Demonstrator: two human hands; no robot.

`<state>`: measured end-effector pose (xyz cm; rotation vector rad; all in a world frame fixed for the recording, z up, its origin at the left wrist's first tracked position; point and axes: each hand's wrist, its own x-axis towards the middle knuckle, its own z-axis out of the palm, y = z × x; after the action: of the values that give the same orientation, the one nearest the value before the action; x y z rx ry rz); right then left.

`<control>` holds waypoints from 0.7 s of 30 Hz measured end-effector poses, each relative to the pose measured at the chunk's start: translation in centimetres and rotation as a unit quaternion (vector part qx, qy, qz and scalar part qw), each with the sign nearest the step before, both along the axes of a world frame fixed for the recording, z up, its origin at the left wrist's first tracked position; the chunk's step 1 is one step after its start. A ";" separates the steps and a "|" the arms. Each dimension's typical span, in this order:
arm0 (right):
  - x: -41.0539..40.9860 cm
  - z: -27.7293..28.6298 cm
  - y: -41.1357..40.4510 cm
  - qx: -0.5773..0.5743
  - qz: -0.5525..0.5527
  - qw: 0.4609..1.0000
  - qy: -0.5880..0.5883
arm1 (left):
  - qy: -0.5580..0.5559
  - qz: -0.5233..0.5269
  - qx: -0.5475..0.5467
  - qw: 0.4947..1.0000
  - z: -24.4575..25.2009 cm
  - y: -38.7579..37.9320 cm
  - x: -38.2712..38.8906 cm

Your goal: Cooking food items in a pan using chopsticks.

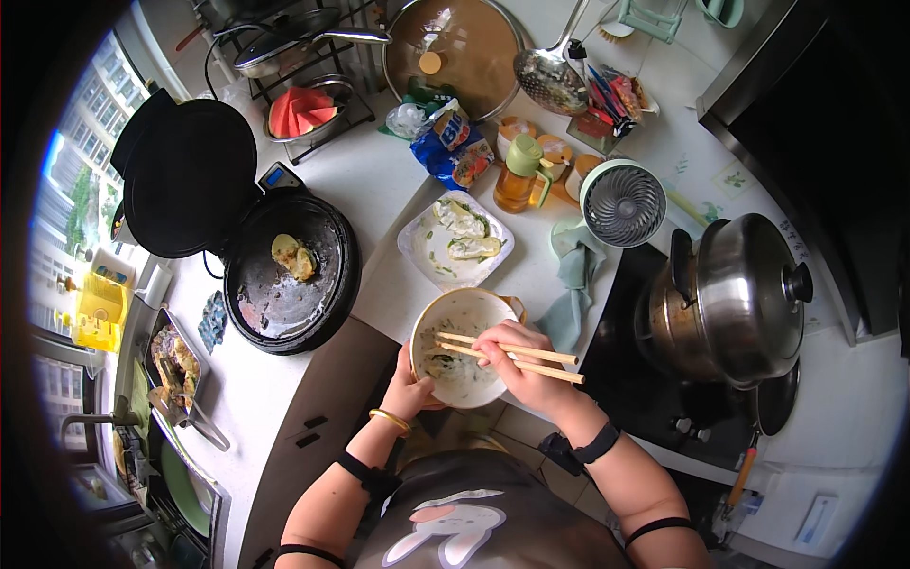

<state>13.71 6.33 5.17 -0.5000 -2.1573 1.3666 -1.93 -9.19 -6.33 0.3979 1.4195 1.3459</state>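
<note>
My left hand point(412, 387) grips the near left side of a white bowl point(462, 302) with a tan rim and handle, tilted towards me. A pair of wooden chopsticks point(544, 360) is in my right hand point(515, 359), their tips inside the bowl over pale batter with green bits. Just beyond the bowl, a square white plate point(419, 249) carries two batter-coated pieces point(474, 248) and smears of batter. To the left stands a round electric griddle point(266, 313) with its black lid raised; browned pieces point(293, 257) lie on its plate, among crumbs and residue.
A steel steamer pot point(746, 299) stands on the black hob point(618, 341) at right. A green fan point(623, 203), a cloth point(572, 284), an oil jug point(517, 178) and a blue packet point(448, 153) sit beyond the plate. A tray of food point(174, 355) lies at left, near the sink point(217, 526).
</note>
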 end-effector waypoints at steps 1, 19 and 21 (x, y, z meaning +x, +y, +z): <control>0.2 0.1 0.1 0.013 -0.001 1.000 -0.007 | 0.001 0.001 -0.001 1.000 -0.1 -0.1 -0.1; 6.6 -1.0 4.2 -0.089 -0.030 0.989 -0.110 | 0.040 -0.010 -0.043 0.998 0.6 0.7 0.1; 7.6 -1.0 3.3 -0.195 -0.062 0.974 -0.097 | 0.093 -0.009 -0.023 0.995 -1.7 -0.1 0.1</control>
<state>21.33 9.58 4.18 -0.9365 -1.9643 1.7397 -1.79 -9.28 -8.00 0.5138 1.5935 1.2859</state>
